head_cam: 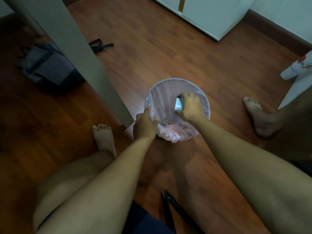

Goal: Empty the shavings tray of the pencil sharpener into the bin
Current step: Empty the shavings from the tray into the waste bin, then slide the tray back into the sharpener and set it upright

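Note:
A small round bin [170, 82] lined with a pinkish translucent bag stands on the wooden floor between my feet. My right hand [190, 108] is over the bin's mouth, closed around a small pale blue-white shavings tray [178, 103], which is tipped downward. A little heap of brown shavings [169, 122] lies on the bag inside. My left hand [145, 124] grips the bin's near-left rim and the bag there.
A grey table leg [94, 68] rises just left of the bin. A dark backpack [45, 65] lies on the floor at the left. A white cabinet [211, 16] stands at the back. My bare feet [103, 137] flank the bin, and black chair legs [168, 210] show below.

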`<state>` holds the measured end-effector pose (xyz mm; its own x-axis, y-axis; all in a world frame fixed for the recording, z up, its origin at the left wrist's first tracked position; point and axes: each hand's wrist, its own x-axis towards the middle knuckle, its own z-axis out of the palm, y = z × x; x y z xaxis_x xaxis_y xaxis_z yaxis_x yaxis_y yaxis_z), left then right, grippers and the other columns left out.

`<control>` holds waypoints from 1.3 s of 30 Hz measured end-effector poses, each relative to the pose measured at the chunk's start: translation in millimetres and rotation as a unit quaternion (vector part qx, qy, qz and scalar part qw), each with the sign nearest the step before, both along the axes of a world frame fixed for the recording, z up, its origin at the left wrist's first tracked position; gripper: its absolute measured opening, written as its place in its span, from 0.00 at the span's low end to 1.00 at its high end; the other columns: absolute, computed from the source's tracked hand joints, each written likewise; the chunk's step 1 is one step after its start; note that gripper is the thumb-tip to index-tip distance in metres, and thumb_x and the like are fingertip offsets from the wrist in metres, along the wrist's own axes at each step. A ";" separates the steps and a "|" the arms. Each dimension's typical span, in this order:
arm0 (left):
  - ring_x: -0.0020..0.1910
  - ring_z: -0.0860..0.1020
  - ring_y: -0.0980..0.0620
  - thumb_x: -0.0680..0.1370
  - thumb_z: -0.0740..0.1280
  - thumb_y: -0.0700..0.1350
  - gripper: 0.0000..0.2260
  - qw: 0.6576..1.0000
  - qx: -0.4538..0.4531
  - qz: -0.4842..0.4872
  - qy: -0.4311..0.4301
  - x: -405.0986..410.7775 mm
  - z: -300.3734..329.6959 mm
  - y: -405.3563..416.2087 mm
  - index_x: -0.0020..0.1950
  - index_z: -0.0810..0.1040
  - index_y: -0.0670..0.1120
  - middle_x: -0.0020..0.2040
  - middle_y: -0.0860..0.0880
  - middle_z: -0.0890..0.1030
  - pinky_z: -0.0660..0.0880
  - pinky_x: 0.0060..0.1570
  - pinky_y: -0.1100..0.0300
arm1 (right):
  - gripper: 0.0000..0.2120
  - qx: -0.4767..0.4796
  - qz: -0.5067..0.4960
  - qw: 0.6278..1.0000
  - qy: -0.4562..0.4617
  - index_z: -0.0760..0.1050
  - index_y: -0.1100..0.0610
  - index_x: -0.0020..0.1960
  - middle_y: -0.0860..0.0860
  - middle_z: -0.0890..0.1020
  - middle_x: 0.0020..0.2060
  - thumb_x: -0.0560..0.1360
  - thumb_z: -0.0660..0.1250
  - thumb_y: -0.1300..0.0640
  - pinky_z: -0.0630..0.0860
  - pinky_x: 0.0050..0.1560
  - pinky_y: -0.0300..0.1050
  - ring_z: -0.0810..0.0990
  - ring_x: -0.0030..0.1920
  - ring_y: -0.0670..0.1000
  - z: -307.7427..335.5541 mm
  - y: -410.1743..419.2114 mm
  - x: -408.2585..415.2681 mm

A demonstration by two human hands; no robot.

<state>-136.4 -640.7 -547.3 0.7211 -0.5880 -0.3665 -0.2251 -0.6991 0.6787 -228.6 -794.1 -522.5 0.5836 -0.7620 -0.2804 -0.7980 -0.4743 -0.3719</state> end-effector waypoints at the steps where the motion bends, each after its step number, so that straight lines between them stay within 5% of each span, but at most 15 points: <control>1: 0.66 0.74 0.41 0.78 0.67 0.48 0.28 1.000 0.007 -0.007 0.001 1.3 6.7 3.3 0.77 0.64 0.52 0.69 0.42 0.72 0.70 0.63 0.53 | 0.31 0.019 -0.026 0.999 -0.019 0.71 0.53 0.68 0.55 0.75 0.64 0.67 0.77 0.55 0.72 0.63 0.54 0.72 0.65 0.60 5.2 1.1 -3.9; 6: 0.67 0.74 0.42 0.77 0.67 0.51 0.23 0.999 0.035 -0.036 -0.009 9.9 53.0 15.0 0.72 0.73 0.50 0.70 0.43 0.74 0.72 0.64 0.53 | 0.33 0.087 -0.106 0.986 -0.095 0.71 0.55 0.67 0.53 0.78 0.64 0.66 0.79 0.53 0.69 0.58 0.42 0.76 0.64 0.54 38.1 7.2 -25.9; 11: 0.64 0.77 0.43 0.77 0.67 0.51 0.22 0.999 0.012 -0.024 -0.041 9.4 120.4 30.2 0.70 0.75 0.47 0.68 0.45 0.78 0.72 0.60 0.56 | 0.31 0.142 -0.113 0.968 -0.175 0.71 0.57 0.65 0.54 0.80 0.60 0.65 0.80 0.58 0.69 0.50 0.40 0.77 0.54 0.51 86.6 23.3 -44.0; 19: 0.61 0.78 0.48 0.76 0.68 0.56 0.23 0.983 -0.088 0.014 -0.163 -4.5 226.1 97.7 0.69 0.75 0.49 0.61 0.48 0.82 0.74 0.60 0.56 | 0.29 0.159 0.000 0.938 -0.309 0.72 0.54 0.62 0.50 0.80 0.54 0.65 0.81 0.58 0.77 0.51 0.45 0.80 0.54 0.52 185.5 65.8 -60.1; 24: 0.54 0.80 0.52 0.75 0.68 0.59 0.20 0.953 -0.134 0.055 -0.265 -16.2 284.9 161.2 0.64 0.79 0.52 0.54 0.52 0.83 0.77 0.56 0.55 | 0.27 0.175 0.097 0.910 -0.362 0.72 0.54 0.60 0.49 0.84 0.52 0.66 0.80 0.60 0.78 0.39 0.35 0.81 0.40 0.42 256.1 110.3 -56.5; 30: 0.43 0.81 0.55 0.73 0.70 0.56 0.15 0.910 -0.187 0.126 -0.347 -13.0 347.7 235.8 0.56 0.82 0.52 0.43 0.57 0.83 0.80 0.50 0.53 | 0.28 0.172 0.188 0.873 -0.416 0.72 0.58 0.62 0.52 0.84 0.53 0.66 0.79 0.62 0.77 0.46 0.41 0.76 0.43 0.50 333.7 167.4 -28.5; 33: 0.40 0.81 0.56 0.73 0.70 0.55 0.14 0.896 -0.191 0.151 -0.372 -5.8 378.4 272.3 0.56 0.81 0.52 0.42 0.57 0.83 0.80 0.48 0.54 | 0.27 0.168 0.229 0.858 -0.428 0.72 0.54 0.60 0.52 0.84 0.54 0.66 0.80 0.60 0.77 0.53 0.48 0.78 0.44 0.47 366.7 193.6 -5.4; 36: 0.41 0.82 0.54 0.74 0.70 0.52 0.13 0.881 -0.184 0.174 -0.400 6.1 408.6 311.8 0.56 0.81 0.50 0.44 0.53 0.84 0.80 0.48 0.53 | 0.27 0.166 0.263 0.848 -0.429 0.71 0.55 0.62 0.53 0.83 0.55 0.67 0.79 0.59 0.78 0.46 0.37 0.82 0.44 0.45 395.7 225.2 20.8; 39: 0.42 0.82 0.52 0.72 0.71 0.50 0.13 0.861 -0.175 0.219 -0.425 20.7 434.8 353.7 0.56 0.81 0.49 0.46 0.52 0.84 0.80 0.49 0.52 | 0.29 0.154 0.305 0.845 -0.411 0.72 0.55 0.64 0.53 0.83 0.55 0.67 0.79 0.55 0.77 0.42 0.38 0.81 0.42 0.47 414.7 260.5 52.0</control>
